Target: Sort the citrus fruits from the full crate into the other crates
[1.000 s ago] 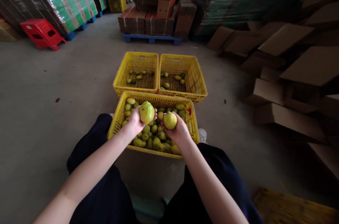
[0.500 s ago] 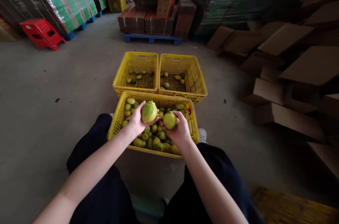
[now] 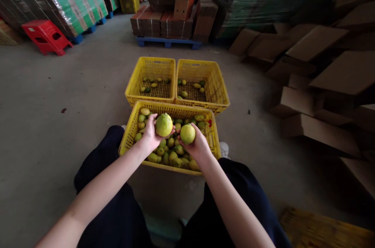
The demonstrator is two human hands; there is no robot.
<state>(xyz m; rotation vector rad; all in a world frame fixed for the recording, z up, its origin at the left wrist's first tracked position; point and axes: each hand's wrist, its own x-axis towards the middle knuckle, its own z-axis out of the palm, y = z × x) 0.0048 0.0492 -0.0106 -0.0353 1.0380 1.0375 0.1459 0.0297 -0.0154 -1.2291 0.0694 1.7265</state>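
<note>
My left hand (image 3: 151,134) is closed round a large yellow-green lemon (image 3: 164,125), its fingers under and behind the fruit. In my right hand (image 3: 198,145) is a smaller, rounder yellow-green lemon (image 3: 188,134), gripped from the right side. Both hands are above the near yellow crate (image 3: 215,138), a short gap between the two fruits. Many green and yellow lemons (image 3: 173,158) lie in this crate below my hands. My hands and the held fruit hide part of the pile.
Beyond stand two yellow crates side by side, the left crate (image 3: 131,84) and the right crate (image 3: 221,84), each with several lemons on its floor. A red stool (image 3: 48,37) is at left. Cardboard boxes (image 3: 319,127) are heaped at right. Flattened cartons sit on a blue pallet (image 3: 168,43).
The lemon in my left hand has turned, showing a yellower side. The one in my right hand has also turned slightly. Both hands stay nearly in place.
</note>
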